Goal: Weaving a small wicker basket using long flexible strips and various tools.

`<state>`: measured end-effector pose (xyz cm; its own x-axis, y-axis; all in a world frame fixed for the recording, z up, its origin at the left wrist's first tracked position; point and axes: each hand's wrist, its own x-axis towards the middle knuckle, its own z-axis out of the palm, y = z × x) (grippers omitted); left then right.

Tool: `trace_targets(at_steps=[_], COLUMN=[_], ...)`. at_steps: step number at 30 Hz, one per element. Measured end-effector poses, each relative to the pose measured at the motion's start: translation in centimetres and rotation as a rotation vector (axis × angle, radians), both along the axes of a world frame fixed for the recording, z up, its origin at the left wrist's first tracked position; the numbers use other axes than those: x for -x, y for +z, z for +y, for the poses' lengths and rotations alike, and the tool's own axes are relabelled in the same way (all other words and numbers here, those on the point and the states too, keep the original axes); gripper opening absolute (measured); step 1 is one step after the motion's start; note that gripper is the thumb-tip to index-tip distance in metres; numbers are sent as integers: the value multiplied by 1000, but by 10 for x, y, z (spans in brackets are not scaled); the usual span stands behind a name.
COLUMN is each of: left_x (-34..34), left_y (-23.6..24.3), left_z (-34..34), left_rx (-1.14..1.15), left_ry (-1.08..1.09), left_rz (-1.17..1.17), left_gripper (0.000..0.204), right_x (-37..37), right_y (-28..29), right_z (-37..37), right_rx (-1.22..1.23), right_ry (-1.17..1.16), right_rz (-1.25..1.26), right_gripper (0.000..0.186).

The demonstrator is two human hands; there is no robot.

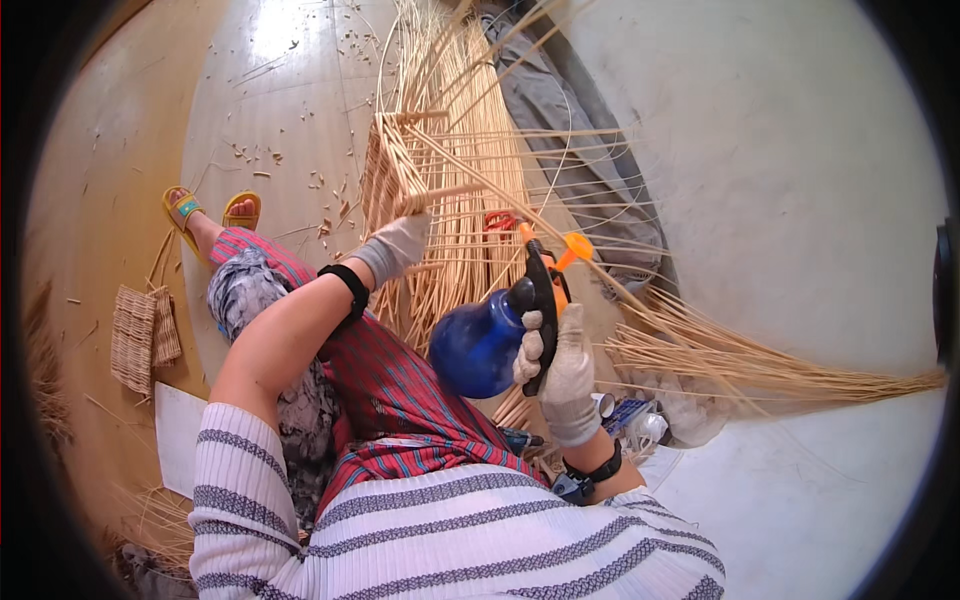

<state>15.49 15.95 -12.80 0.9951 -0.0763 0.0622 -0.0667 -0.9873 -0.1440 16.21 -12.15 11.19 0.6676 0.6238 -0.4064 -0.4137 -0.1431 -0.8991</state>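
Note:
My right hand [562, 372], in a pale work glove, is wrapped round the neck of a blue spray bottle [468, 345] with a black and orange spray head. The bottle is tilted, and its orange nozzle points toward the wicker. My left hand [400, 246], also gloved, grips the near end of a partly woven wicker basket [388, 178], its fingertips mostly hidden. Long loose canes stick out from the basket to the right and away from me. Behind the nozzle, a red-handled tool [500, 220] lies on the canes, its kind unclear.
A long bundle of straw-coloured canes [485, 120] runs away along a grey cloth [560, 130]. More canes [770, 370] fan out at the right. Small woven pieces [135, 335] lie on the floor at the left, and cane offcuts [325, 228] are scattered ahead.

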Motion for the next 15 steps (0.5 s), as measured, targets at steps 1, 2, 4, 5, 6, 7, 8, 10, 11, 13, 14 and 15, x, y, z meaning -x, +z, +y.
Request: trace_targets(at_steps=[1, 2, 4, 5, 6, 7, 8, 10, 11, 13, 14, 15], left_x=[2, 3, 7, 9, 11, 13, 14, 18, 19, 22, 23, 23], left_y=[4, 9, 17, 22, 28, 33, 38, 47, 51, 55, 55, 53], left_z=[2, 3, 9, 12, 15, 19, 23, 33, 40, 54, 62, 68], left_rx=[-91, -191, -299, -261, -255, -205, -208, -363, -369, -344, -343, -261], left_ry=[17, 21, -36, -41, -41, -34, -37, 18, 39, 70, 82, 82], left_rz=[-65, -98, -152, -169, -191, -195, -207, -262, -292, -281, -260, -260], left_gripper=[26, 26, 21, 18, 15, 13, 13, 9, 7, 7, 9, 8], right_x=[3, 5, 9, 10, 10, 10, 9, 5, 3, -2, -5, -7], right_y=[-2, -4, -4, -3, -1, 1, 3, 9, 13, 21, 26, 32], right_z=[-4, -8, -16, -19, -23, -26, -30, -38, -43, -54, -60, -65], right_rx=[-24, -42, -56, -64, -72, -108, -105, -228, -252, -311, -376, -390], right_ry=[-48, -103, -99, -117, -137, -179, -193, -303, -313, -302, -290, -309], right_rz=[-36, -64, -126, -180, -232, -270, -281, -284, -356, -440, -473, -521], right_gripper=[63, 62, 63, 63, 63, 64, 64, 65, 66, 67, 66, 69])
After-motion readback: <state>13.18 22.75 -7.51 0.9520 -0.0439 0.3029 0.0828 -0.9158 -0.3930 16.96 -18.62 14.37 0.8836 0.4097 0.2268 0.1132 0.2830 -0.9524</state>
